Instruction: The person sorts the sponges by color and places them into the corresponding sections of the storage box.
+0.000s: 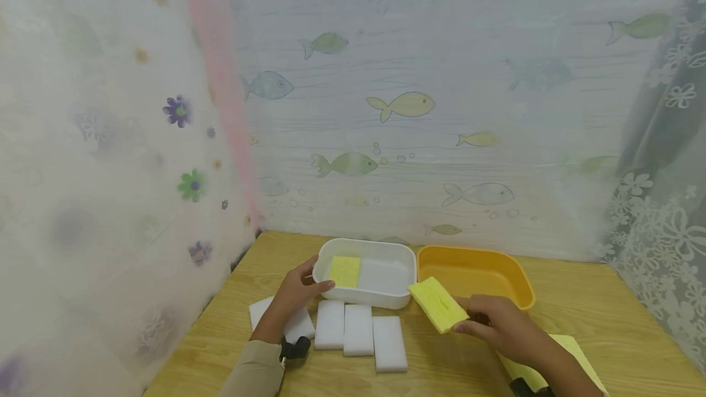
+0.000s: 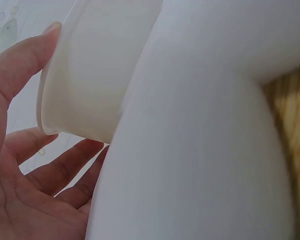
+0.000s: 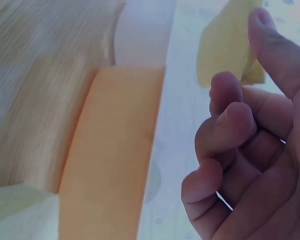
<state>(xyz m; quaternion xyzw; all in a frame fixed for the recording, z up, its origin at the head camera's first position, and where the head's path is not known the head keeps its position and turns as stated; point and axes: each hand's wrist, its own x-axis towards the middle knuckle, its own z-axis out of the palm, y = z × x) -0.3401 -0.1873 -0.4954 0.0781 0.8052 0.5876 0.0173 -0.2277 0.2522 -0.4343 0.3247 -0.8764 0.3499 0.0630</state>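
My left hand [image 1: 293,293] holds the left end of a white plastic tub [image 1: 388,269], its thumb over the rim and its fingers around the outside. Flat on the tub's floor, at the left, lies a yellow sponge [image 1: 344,271]. Another yellow sponge [image 1: 438,305], tilted and with creases in its face, is pinched between thumb and fingers of my right hand [image 1: 496,325]. It is held in front of the gap between the white tub and an orange tub [image 1: 515,280]. In the right wrist view the held sponge [image 3: 222,50] shows at the thumb tip, other fingers curled below.
White sponge blocks [image 1: 358,329] lie in a row in front of the white tub, with more white pieces [image 1: 300,325] partly behind the left wrist. Under the right forearm lies yellow sheet-like material [image 1: 576,354]. A fish-print curtain [image 1: 408,170] hangs behind the wooden table [image 1: 441,372].
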